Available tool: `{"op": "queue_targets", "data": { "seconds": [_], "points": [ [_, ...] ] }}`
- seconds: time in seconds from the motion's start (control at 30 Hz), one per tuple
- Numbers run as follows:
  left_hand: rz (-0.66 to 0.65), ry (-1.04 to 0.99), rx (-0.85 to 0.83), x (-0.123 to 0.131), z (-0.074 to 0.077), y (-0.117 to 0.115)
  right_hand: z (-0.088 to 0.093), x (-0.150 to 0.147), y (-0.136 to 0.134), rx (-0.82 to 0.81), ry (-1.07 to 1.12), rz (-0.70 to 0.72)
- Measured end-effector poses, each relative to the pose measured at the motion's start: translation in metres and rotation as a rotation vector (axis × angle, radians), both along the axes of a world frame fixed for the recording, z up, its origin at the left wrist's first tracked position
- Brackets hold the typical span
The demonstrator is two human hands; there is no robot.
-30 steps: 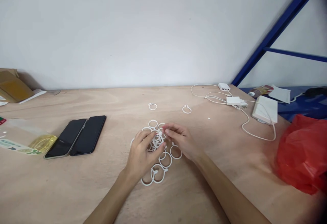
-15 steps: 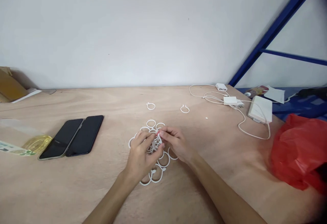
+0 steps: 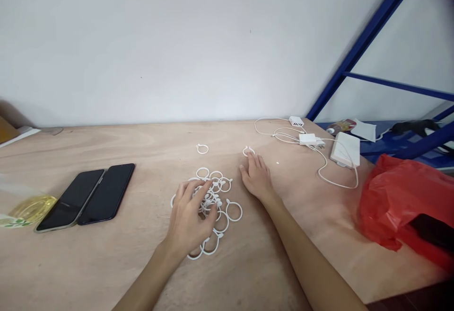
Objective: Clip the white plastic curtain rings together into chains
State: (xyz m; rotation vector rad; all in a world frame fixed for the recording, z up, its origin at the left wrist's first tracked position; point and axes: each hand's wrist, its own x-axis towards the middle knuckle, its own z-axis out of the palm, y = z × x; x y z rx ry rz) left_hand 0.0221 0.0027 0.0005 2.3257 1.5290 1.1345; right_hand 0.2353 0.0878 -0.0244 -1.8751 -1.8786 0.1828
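Observation:
My left hand (image 3: 191, 218) rests over a pile of white plastic rings (image 3: 214, 197), its fingers spread and its thumb apart. Several rings overlap there, each with a gap and small flat tabs at its ends; part of the pile is hidden under the hand. Farther back on the right, my right hand (image 3: 258, 177) is stretched out flat, with fingertips at the near edge of a lone white ring (image 3: 244, 152). Another single ring (image 3: 202, 153) lies behind the pile, apart from both hands.
Two dark phones (image 3: 106, 195) lie side by side at left, near a roll of yellowish clear tape (image 3: 33, 209). White chargers (image 3: 308, 139) with tangled cables and a white box (image 3: 345, 150) are at the back right. A red plastic bag (image 3: 397, 202) sits at the right edge.
My right hand has left the pile and moved back and right to the lone ring. My left hand stays over the pile, its fingers now apart. The view has shifted slightly right.

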Motion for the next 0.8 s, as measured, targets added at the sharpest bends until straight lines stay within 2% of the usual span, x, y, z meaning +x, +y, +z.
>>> {"op": "queue_targets", "data": {
  "seconds": [0.1,0.3,0.4,0.5,0.57,0.67,0.8],
  "points": [
    [-0.015,-0.024,0.002,0.000,0.000,0.000,0.000,-0.003,0.000,-0.031,-0.071,-0.002],
    [-0.025,-0.041,0.018,-0.001,-0.002,0.002,-0.002,0.001,0.001,0.108,-0.008,-0.018],
    [-0.035,-0.053,0.026,-0.001,-0.002,0.002,-0.004,0.000,0.002,0.203,0.175,0.047],
    [-0.037,-0.062,0.036,-0.001,-0.001,0.003,0.004,-0.014,-0.005,0.222,0.499,0.068],
    [-0.028,-0.071,0.040,0.000,-0.001,0.003,0.015,-0.029,-0.014,0.128,0.770,0.097],
    [-0.020,-0.097,0.038,0.000,-0.001,0.003,0.034,-0.054,-0.034,-0.160,1.143,0.240],
    [-0.034,-0.158,0.082,0.001,0.000,0.002,0.052,-0.075,-0.054,-0.343,1.393,0.325]
  ]
}}
